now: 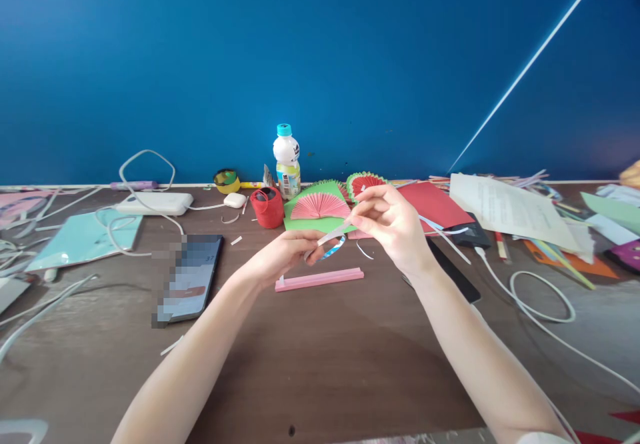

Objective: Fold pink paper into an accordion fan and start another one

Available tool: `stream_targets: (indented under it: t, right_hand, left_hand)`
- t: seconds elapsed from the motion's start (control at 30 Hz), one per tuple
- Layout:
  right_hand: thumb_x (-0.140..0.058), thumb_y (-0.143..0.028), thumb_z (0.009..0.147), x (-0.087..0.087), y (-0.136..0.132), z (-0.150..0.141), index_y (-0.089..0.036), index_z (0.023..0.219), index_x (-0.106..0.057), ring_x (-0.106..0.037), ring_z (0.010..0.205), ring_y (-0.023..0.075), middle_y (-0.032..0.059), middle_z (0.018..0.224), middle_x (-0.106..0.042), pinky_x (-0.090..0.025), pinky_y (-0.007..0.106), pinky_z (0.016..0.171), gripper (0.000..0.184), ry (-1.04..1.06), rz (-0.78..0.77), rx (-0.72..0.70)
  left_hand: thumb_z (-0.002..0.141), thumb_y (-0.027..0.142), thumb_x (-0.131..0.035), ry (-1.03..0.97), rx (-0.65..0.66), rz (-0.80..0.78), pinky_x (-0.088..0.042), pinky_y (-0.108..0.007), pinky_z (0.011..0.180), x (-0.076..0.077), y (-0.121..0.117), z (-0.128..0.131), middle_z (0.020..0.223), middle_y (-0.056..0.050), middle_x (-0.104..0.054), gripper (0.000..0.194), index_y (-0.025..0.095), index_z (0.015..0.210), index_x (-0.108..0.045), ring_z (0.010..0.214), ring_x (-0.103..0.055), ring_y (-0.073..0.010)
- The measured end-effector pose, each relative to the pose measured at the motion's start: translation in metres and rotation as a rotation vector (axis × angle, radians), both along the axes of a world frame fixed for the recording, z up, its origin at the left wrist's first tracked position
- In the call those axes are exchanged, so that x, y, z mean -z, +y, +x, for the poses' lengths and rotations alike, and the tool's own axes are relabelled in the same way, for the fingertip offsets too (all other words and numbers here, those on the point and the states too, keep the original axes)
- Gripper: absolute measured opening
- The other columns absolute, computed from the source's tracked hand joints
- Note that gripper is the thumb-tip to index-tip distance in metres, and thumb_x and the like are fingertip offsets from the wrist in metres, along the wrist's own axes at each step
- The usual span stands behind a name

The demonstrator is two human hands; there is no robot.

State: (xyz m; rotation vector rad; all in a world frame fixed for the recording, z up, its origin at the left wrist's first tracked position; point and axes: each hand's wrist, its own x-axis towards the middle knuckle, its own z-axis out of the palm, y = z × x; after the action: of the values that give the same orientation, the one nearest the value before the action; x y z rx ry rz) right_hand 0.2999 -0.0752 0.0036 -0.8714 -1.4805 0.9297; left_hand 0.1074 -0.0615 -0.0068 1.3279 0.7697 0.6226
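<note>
A roll of tape (333, 249) with a blue-and-white ring hangs from my left hand (285, 255), whose fingers are closed on it. From the roll a whitish strip of tape (334, 233) runs taut, up and to the right. My right hand (393, 225) pinches the far end of that strip between thumb and fingertips. On the table just below both hands lies a narrow folded pink paper strip (320, 280). Behind them, a pleated pink paper fan (320, 207) rests on green paper (295, 223), beside a red-and-green pleated fan (365, 183).
A phone (193, 281) lies left of my hands. A red container (267, 207) and a bottle (287, 161) stand at the back near the blue wall. White cables (543, 327), papers (515, 207) and a dark slab-shaped device (453, 271) spread on the right.
</note>
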Motion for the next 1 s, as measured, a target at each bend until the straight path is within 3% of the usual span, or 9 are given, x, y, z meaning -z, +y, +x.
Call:
stream_targets:
  t: [0.2,0.3,0.47,0.57,0.63,0.7,0.77,0.87,1.0]
  right_hand:
    - [-0.068,-0.032,0.071,0.001,-0.002,0.001,-0.023,0.091,-0.047,-0.062,0.072,0.0151,-0.0032,0.068,-0.060,-0.052,0.034,0.069,0.031,0.024,0.008,-0.188]
    - [-0.068,-0.028,0.072,0.001,-0.001,0.001,-0.023,0.089,-0.048,-0.062,0.070,0.0143,-0.0039,0.067,-0.060,-0.052,0.035,0.070,0.027,0.055,0.029,-0.270]
    - [-0.068,-0.023,0.072,-0.002,-0.003,0.005,-0.023,0.087,-0.051,-0.062,0.068,0.0144,-0.0040,0.066,-0.060,-0.051,0.034,0.066,0.022,0.082,0.044,-0.384]
    - [-0.069,-0.036,0.069,-0.007,-0.006,0.017,-0.026,0.085,-0.050,-0.058,0.054,0.0133,-0.0069,0.056,-0.054,-0.050,0.033,0.055,0.027,0.090,0.074,-0.352]
    - [-0.071,-0.041,0.065,-0.012,-0.005,0.025,-0.027,0.081,-0.049,-0.056,0.052,0.0135,-0.0069,0.055,-0.052,-0.049,0.032,0.052,0.030,0.063,0.098,-0.211]
    - [-0.071,-0.037,0.066,-0.014,-0.003,0.030,-0.026,0.079,-0.050,-0.057,0.057,0.0140,-0.0047,0.061,-0.055,-0.050,0.032,0.054,0.027,0.027,0.104,-0.073]
    - [-0.069,-0.033,0.069,-0.014,0.001,0.031,-0.025,0.081,-0.052,-0.059,0.064,0.0142,-0.0025,0.067,-0.057,-0.050,0.032,0.058,0.023,0.009,0.092,0.005]
    - [-0.067,-0.030,0.071,-0.012,0.005,0.028,-0.023,0.084,-0.054,-0.059,0.068,0.0141,-0.0010,0.072,-0.058,-0.050,0.032,0.063,0.019,0.006,0.060,0.027]
    - [-0.066,-0.029,0.072,-0.011,0.006,0.026,-0.022,0.083,-0.055,-0.060,0.071,0.0148,-0.0001,0.075,-0.058,-0.051,0.033,0.067,0.017,-0.031,0.007,0.026]
  left_hand:
    - [0.076,0.021,-0.046,0.005,-0.119,0.054,-0.033,-0.024,0.059,-0.007,0.000,-0.009,0.054,0.003,-0.035,0.028,0.014,0.094,-0.067,0.055,-0.035,-0.0096]
    - [0.076,0.023,-0.048,0.027,-0.147,0.070,-0.038,-0.024,0.064,-0.014,-0.005,-0.010,0.058,0.001,-0.045,0.029,0.017,0.097,-0.067,0.063,-0.045,-0.0113]
    - [0.074,0.028,-0.050,0.165,-0.218,0.198,-0.042,-0.027,0.076,-0.021,-0.010,-0.011,0.087,-0.003,-0.063,0.029,0.020,0.098,-0.065,0.087,-0.054,-0.0180]
    - [0.073,0.025,-0.045,0.419,-0.414,0.389,-0.041,-0.028,0.075,-0.023,-0.002,-0.024,0.089,-0.003,-0.063,0.030,0.017,0.096,-0.063,0.087,-0.053,-0.0190]
    - [0.073,0.023,-0.040,0.637,-0.525,0.478,-0.040,-0.028,0.069,-0.023,0.006,-0.039,0.082,-0.003,-0.062,0.030,0.016,0.091,-0.063,0.079,-0.054,-0.0182]
    - [0.077,0.025,-0.035,0.848,-0.439,0.530,-0.039,-0.027,0.063,-0.019,0.015,-0.053,0.075,-0.003,-0.062,0.030,0.017,0.083,-0.063,0.070,-0.054,-0.0178]
    - [0.077,0.022,-0.035,1.094,-0.328,0.533,-0.038,-0.028,0.061,-0.009,0.024,-0.063,0.080,-0.004,-0.065,0.030,0.019,0.089,-0.062,0.069,-0.057,-0.0193]
    - [0.078,0.020,-0.039,1.444,-0.203,0.561,-0.040,-0.031,0.069,0.010,0.033,-0.068,0.095,-0.010,-0.065,0.030,0.018,0.101,-0.058,0.087,-0.059,-0.0252]
    - [0.077,0.031,-0.048,1.520,-0.209,0.622,-0.038,-0.039,0.080,0.023,0.035,-0.062,0.105,-0.016,-0.059,0.027,0.016,0.096,-0.059,0.105,-0.049,-0.0333]
